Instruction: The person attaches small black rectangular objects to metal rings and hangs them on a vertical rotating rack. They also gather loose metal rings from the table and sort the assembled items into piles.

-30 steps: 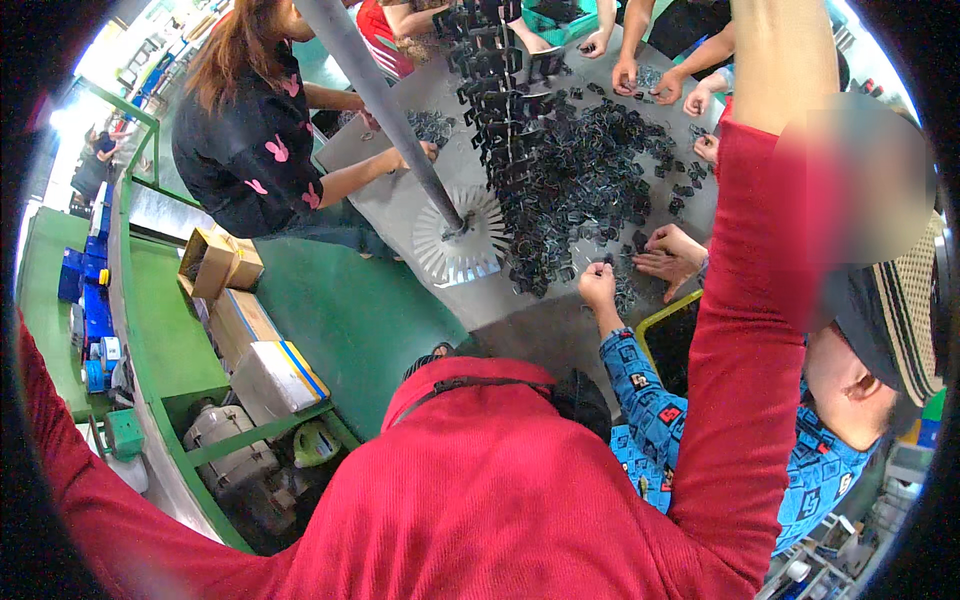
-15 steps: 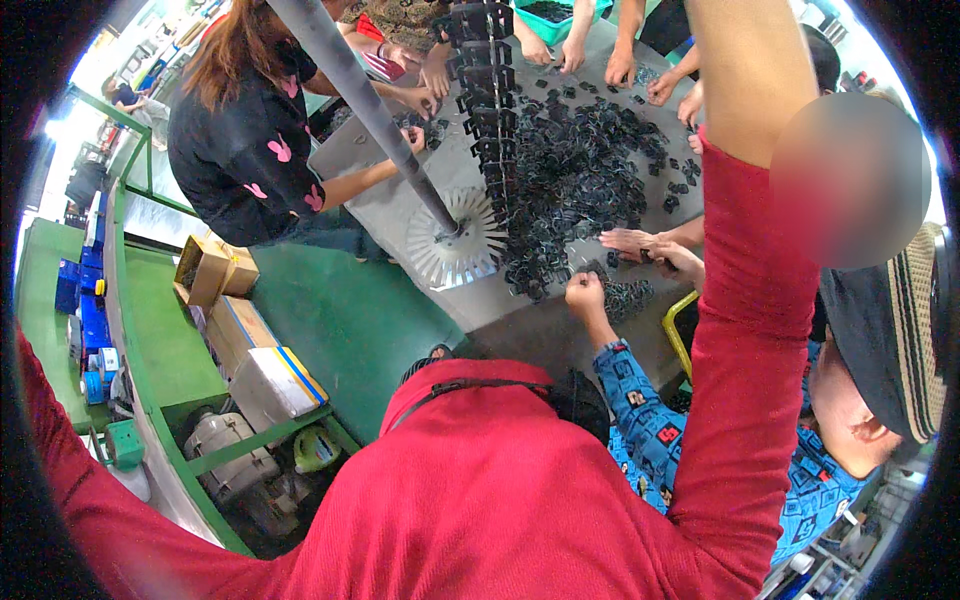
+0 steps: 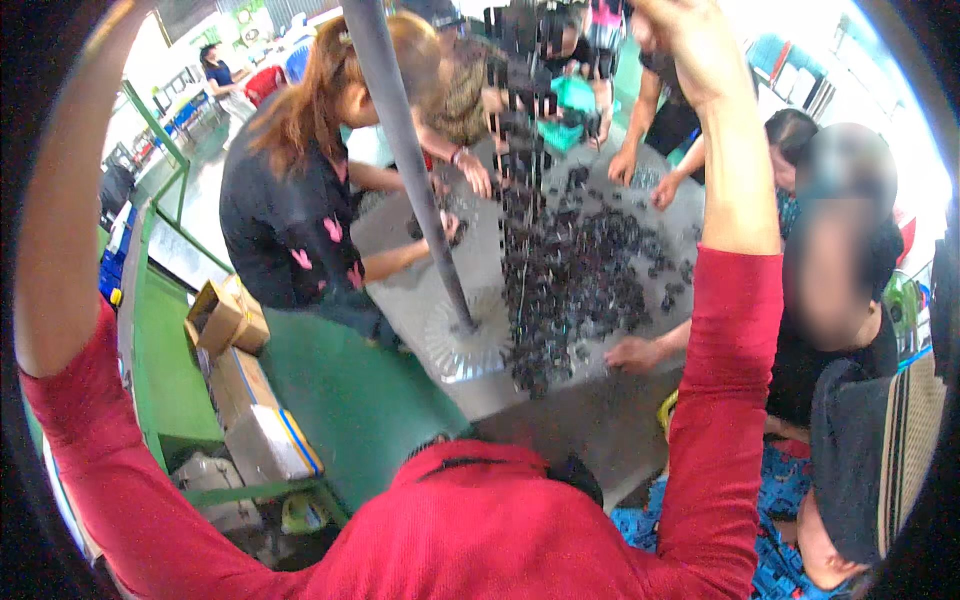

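My right arm is raised in a red sleeve. The right hand [image 3: 695, 45] is at the top edge, its fingers partly cut off and blurred, so what they hold cannot be made out. My left forearm [image 3: 65, 220] rises along the left rim, and its hand lies outside the picture. Between the arms hangs a long strand of linked black pieces [image 3: 520, 165], its lower end over a heap of small black clip-like pieces [image 3: 580, 280] on the grey table [image 3: 460, 375]. A grey metal pole [image 3: 400, 130] rises from a disc of pale strips [image 3: 455, 340] on the table.
A person in a black top with pink shapes [image 3: 300, 220] leans over the table at left. Other people's hands, one [image 3: 635, 353] at right, surround it. Cardboard boxes [image 3: 235, 315] stand on a green bench at left. A capped person [image 3: 860, 450] is close on my right.
My left forearm has risen into view at the left. My head view has tilted up, and the table sits lower. The near person's hand in a blue patterned sleeve has left the table.
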Motion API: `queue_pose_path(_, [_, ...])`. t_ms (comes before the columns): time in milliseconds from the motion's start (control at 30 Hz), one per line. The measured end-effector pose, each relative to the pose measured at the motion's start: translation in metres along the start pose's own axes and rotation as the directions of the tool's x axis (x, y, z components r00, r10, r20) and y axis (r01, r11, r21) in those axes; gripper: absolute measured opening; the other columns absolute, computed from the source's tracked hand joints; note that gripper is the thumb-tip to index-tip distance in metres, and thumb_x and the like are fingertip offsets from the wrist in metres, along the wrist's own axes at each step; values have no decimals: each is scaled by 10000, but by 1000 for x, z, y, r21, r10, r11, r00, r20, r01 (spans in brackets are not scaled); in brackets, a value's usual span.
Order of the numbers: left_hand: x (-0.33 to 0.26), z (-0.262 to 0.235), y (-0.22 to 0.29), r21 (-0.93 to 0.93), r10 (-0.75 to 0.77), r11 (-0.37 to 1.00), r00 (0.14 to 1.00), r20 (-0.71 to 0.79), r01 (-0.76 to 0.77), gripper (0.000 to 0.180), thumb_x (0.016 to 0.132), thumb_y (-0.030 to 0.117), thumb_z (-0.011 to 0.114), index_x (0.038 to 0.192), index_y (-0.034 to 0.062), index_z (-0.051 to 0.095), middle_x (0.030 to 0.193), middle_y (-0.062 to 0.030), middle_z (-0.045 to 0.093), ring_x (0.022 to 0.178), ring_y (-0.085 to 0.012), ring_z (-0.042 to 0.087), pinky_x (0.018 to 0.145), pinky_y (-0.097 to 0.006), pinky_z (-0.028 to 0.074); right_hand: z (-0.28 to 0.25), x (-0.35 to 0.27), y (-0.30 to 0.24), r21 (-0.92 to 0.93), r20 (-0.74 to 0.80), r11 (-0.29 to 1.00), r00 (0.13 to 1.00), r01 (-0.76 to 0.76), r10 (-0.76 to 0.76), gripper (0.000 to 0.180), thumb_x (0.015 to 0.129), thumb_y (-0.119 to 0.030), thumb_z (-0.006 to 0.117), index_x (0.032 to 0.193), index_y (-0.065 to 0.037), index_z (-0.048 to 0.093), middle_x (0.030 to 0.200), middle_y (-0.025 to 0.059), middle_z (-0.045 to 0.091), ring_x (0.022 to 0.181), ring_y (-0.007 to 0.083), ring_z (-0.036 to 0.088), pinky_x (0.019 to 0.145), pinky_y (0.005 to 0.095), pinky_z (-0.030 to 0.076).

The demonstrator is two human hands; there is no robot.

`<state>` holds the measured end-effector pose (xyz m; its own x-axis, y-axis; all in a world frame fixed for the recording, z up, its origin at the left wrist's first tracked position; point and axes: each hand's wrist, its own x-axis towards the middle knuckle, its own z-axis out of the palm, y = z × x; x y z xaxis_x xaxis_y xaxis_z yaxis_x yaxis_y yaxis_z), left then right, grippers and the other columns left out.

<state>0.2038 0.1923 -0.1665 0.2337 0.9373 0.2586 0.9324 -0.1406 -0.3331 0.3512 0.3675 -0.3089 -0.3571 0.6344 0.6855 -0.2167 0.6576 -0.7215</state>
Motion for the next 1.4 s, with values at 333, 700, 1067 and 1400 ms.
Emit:
queue_pose_path(333, [-3,-23,2,-116,202,974,978,52,-195,481,659,54,516,1121,-73,553,985,-285,609,859,-334,635,722,-419,512,34,2,-35,-565,-174,808,932,169,-317,215,824,-253,659,979,-104,673,787,51,669,595,87,566,564,247,456])
queue_pose_path(700, [16,-9,-32,46,190,981,982,-21,-189,417,689,-43,474,1095,-114,540,982,-283,607,871,-312,624,802,-348,521,8,14,-17,64,-67,998,998,20,-16,206,848,-197,649,975,-35,653,688,-13,587,505,28,483,477,176,366])
queue_pose_path(1067, [-11,-46,2,-60,19,998,982,188,-8,251,672,16,498,854,-122,601,708,-237,630,668,-336,631,602,-390,500,46,13,-36,-730,-99,605,828,316,-552,162,833,-180,637,960,-85,669,756,53,660,561,72,571,541,230,446])
queue_pose_path(1400, [-24,-24,11,-69,10,998,977,213,5,318,709,-32,479,1001,-90,592,837,-253,635,742,-323,637,668,-377,519,24,-14,-3,44,-88,995,992,91,-87,156,855,-178,638,934,-46,666,641,-18,559,512,33,477,485,189,358])
